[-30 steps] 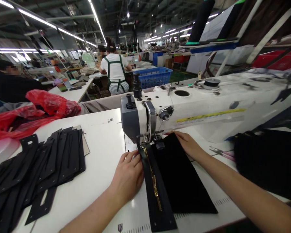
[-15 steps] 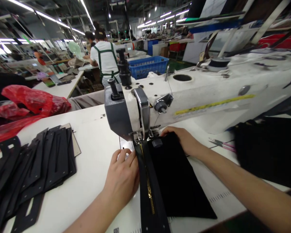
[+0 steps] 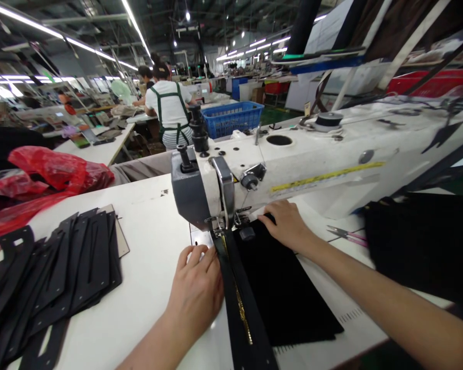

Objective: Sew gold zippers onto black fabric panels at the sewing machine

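Lower centre, left hand [image 3: 196, 285] touches black gold-zipped strip [image 3: 233, 288], grip unclear, right hand [image 3: 287, 223] pinches flat black cloth [image 3: 289, 298]; best guide both straight

The zipper strip [image 3: 242, 308] lay between the left hand [image 3: 196, 295] and right hand [image 3: 287, 225], the sewing machine [image 3: 316, 149] beyond them; piled strips [image 3: 81, 272] lay left, snips [image 3: 345, 235] right.

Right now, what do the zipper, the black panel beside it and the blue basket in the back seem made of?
Zipper: likely shiny metal, as its gold-coloured teeth glint; coated plastic is possible.
Black panel: probably matte fabric, since it looks dull and unreflective; no weave shows.
Blue basket: apparently plastic, going by its even colour and slotted walls; finish unclear at this distance.
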The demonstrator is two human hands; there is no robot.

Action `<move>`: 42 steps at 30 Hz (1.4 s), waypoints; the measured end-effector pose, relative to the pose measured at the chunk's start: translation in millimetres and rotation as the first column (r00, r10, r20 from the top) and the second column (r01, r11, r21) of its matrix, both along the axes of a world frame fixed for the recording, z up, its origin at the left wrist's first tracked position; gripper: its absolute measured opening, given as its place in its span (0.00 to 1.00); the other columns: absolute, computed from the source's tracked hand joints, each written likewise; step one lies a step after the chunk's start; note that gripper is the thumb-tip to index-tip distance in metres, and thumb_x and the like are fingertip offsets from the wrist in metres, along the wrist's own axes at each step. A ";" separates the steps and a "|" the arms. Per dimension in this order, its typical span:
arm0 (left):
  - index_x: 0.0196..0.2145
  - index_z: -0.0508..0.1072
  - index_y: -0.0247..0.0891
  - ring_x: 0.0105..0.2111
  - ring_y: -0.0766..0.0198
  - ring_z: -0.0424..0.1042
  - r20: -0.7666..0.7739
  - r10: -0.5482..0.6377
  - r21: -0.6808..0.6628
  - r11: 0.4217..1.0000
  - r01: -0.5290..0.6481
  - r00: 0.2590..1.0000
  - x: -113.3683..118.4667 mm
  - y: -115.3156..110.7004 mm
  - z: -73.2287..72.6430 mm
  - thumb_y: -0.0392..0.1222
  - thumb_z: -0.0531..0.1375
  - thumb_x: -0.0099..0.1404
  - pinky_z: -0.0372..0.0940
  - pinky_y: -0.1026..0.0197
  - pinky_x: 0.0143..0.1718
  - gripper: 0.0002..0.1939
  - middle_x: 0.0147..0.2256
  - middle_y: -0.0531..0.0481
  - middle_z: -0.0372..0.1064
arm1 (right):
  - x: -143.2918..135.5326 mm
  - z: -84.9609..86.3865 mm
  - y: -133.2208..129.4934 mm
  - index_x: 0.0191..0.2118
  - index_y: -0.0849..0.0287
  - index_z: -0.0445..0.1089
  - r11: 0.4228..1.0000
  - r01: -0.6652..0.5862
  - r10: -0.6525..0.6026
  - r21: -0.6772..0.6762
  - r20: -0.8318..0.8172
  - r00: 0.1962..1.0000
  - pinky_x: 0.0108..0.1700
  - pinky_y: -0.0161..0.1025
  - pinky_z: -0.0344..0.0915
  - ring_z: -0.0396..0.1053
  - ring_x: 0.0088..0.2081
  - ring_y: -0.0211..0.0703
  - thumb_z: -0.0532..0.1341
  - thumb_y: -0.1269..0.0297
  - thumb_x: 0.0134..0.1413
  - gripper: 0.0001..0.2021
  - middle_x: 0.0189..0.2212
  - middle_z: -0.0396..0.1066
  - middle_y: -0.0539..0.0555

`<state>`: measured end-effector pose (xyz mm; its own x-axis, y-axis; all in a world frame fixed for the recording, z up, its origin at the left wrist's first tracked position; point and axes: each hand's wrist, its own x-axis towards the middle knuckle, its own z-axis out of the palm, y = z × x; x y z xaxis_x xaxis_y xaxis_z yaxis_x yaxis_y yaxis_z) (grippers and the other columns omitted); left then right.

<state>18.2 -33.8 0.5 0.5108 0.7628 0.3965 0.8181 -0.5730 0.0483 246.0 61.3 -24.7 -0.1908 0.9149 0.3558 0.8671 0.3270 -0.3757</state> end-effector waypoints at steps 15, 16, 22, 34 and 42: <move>0.52 0.61 0.26 0.55 0.50 0.59 0.033 -0.089 0.042 0.995 0.088 0.995 -12.9 3.9 -22.0 0.28 0.48 0.58 0.60 0.40 0.52 0.22 0.52 0.32 0.62 | -53.9 -0.2 -58.3 0.49 0.73 0.65 0.853 -0.498 0.509 0.158 -0.036 0.860 0.56 0.51 0.60 0.60 0.54 0.53 0.50 0.72 0.59 0.16 0.50 0.65 0.66; 0.51 0.62 0.27 0.55 0.50 0.60 0.017 -0.098 0.037 0.995 0.097 0.995 -12.7 4.7 -20.9 0.28 0.48 0.58 0.60 0.40 0.52 0.22 0.52 0.32 0.62 | -53.1 0.1 -57.7 0.49 0.73 0.65 0.854 -0.497 0.507 0.155 -0.031 0.861 0.56 0.51 0.60 0.60 0.54 0.53 0.50 0.72 0.59 0.16 0.50 0.65 0.66; 0.46 0.69 0.25 0.52 0.47 0.63 -0.013 -0.142 0.043 0.989 0.143 0.990 -10.4 8.9 -12.7 0.27 0.47 0.57 0.61 0.40 0.51 0.21 0.49 0.30 0.65 | -52.2 0.7 -56.5 0.50 0.72 0.65 0.849 -0.500 0.505 0.173 0.015 0.863 0.57 0.49 0.59 0.60 0.55 0.51 0.50 0.71 0.59 0.16 0.50 0.65 0.66; 0.44 0.71 0.28 0.51 0.49 0.65 -0.028 -0.074 0.044 0.996 0.075 0.997 -5.5 5.2 -7.6 0.29 0.48 0.58 0.57 0.39 0.53 0.19 0.47 0.32 0.67 | -50.8 3.7 -52.3 0.47 0.78 0.67 0.825 -0.531 0.525 0.194 0.086 0.847 0.55 0.48 0.61 0.63 0.51 0.54 0.51 0.70 0.59 0.17 0.47 0.67 0.68; 0.44 0.71 0.31 0.51 0.50 0.65 -0.004 -0.023 0.053 0.998 0.023 1.000 -6.8 6.2 -9.8 0.29 0.50 0.53 0.58 0.40 0.52 0.21 0.48 0.35 0.67 | -52.0 2.1 -44.6 0.46 0.77 0.67 0.794 -0.562 0.559 0.230 0.085 0.825 0.51 0.49 0.65 0.65 0.48 0.55 0.52 0.73 0.57 0.15 0.45 0.68 0.68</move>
